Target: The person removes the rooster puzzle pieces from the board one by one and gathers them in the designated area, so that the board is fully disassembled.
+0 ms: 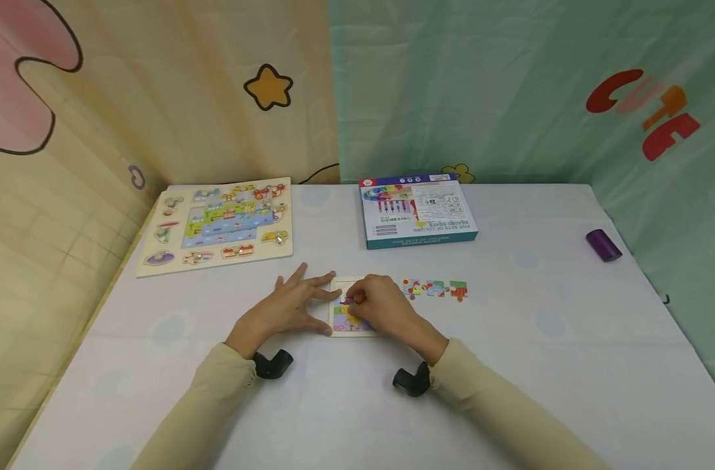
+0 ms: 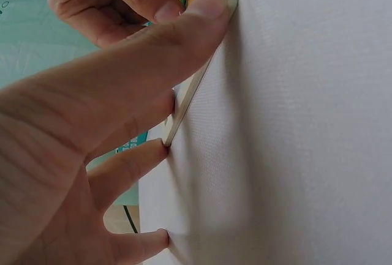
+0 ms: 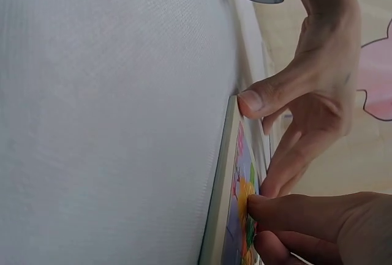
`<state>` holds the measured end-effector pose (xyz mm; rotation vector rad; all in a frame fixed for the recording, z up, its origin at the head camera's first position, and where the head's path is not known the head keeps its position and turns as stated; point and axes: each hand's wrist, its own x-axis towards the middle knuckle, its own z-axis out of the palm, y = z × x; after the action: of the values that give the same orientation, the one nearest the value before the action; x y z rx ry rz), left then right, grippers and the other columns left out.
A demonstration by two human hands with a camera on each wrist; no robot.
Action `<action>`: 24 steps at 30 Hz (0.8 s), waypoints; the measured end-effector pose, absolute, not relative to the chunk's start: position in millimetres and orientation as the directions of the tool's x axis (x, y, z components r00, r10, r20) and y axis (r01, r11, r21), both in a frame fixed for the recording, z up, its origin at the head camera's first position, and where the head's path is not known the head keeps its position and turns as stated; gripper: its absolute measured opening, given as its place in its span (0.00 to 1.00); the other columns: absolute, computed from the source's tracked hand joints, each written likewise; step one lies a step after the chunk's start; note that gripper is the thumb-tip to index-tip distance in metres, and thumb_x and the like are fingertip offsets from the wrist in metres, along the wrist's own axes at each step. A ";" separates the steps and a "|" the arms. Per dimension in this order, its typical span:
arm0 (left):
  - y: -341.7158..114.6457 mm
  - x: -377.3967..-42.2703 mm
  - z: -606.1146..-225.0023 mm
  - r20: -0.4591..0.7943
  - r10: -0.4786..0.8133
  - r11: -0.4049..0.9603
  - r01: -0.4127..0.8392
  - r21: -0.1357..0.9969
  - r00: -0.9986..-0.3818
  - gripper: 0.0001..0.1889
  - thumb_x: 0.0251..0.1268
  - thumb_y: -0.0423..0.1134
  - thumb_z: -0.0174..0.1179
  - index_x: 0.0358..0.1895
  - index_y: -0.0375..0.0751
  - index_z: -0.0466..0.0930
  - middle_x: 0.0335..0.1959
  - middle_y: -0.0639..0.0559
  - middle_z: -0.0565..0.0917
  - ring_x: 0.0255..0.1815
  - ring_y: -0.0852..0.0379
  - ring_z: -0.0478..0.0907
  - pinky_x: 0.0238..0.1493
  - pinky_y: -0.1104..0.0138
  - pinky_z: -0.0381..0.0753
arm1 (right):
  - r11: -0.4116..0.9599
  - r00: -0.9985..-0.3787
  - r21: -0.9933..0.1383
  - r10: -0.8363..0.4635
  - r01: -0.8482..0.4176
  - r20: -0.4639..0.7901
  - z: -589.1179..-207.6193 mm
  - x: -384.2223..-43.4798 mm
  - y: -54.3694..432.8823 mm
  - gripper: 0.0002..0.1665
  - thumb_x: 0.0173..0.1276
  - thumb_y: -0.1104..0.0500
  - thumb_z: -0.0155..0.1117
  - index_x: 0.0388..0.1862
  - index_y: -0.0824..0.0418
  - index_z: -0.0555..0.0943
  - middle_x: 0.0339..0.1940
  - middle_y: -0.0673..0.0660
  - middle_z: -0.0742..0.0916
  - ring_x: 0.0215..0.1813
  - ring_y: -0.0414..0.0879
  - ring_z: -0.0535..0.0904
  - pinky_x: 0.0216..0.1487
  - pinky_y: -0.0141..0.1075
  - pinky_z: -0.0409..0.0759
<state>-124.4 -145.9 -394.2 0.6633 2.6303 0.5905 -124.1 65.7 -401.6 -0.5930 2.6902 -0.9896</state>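
A small square puzzle frame (image 1: 337,326) with a colourful picture lies flat on the white table (image 1: 510,365). My left hand (image 1: 310,303) rests beside it with fingers spread and straight. Its thumb (image 2: 196,17) and fingertips press against the frame's left edge (image 2: 187,97). My right hand (image 1: 362,301) sits over the frame with curled fingers pinching a puzzle piece (image 1: 350,301) on the picture. In the right wrist view the right hand's fingertips (image 3: 260,207) touch the picture surface (image 3: 239,185), and the left hand's thumb (image 3: 257,101) is at the frame's corner.
Three loose puzzle pieces (image 1: 436,288) lie in a row right of the frame. A blue-edged box (image 1: 416,209) lies behind them. A large peg puzzle board (image 1: 216,225) is at the back left, and a purple cylinder (image 1: 603,245) at the far right. Curtains enclose the table.
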 end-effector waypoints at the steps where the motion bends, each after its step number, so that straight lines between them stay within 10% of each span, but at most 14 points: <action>1: -145.7 -124.4 -393.8 -0.240 0.513 0.803 0.362 0.473 -0.824 0.39 0.42 0.55 0.77 0.64 0.55 0.77 0.76 0.53 0.61 0.77 0.30 0.36 0.62 0.25 0.39 | 0.688 -0.898 -0.665 -0.436 -0.289 -0.061 -401.6 -124.1 65.3 0.11 0.60 0.63 0.73 0.42 0.63 0.88 0.30 0.50 0.83 0.34 0.43 0.76 0.38 0.35 0.76; 24: -142.6 -118.5 -398.8 -0.166 0.497 0.828 0.408 0.384 -0.852 0.39 0.52 0.62 0.70 0.70 0.60 0.72 0.77 0.53 0.59 0.77 0.29 0.41 0.63 0.26 0.44 | 0.648 -0.905 -0.724 -0.419 -0.237 -0.079 -403.6 -124.3 62.4 0.06 0.60 0.67 0.71 0.38 0.64 0.86 0.26 0.49 0.82 0.33 0.43 0.76 0.37 0.34 0.76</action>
<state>-118.5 -142.6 -398.8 0.6941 2.7510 0.4927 -124.3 62.4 -403.6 -0.5322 2.6284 -1.1043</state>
